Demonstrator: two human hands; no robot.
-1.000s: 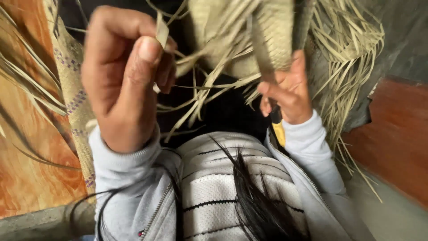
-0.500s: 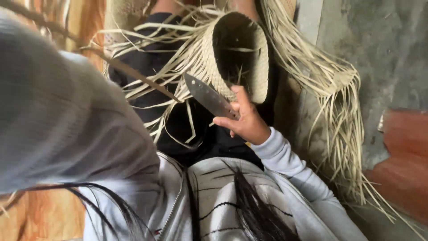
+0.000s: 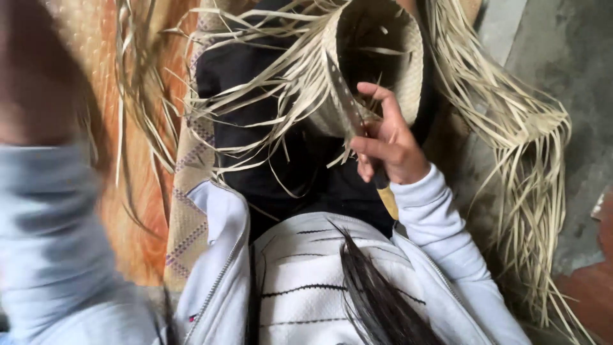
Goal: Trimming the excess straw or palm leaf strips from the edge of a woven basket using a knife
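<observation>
The left hand point(image 3: 32, 83) is a close blur at the frame's edge; I cannot tell its fingers' state. The right hand point(image 3: 389, 144) grips a knife point(image 3: 348, 105), blade against the woven basket point(image 3: 383, 57) on the lap, loose strips inside it.

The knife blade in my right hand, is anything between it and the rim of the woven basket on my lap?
Only loose straw strips fanning off the basket's edge. The knife in the right hand already lies across the woven basket at its rim, blade pointing up. The left hand is raised off to the side, blurred.
</observation>
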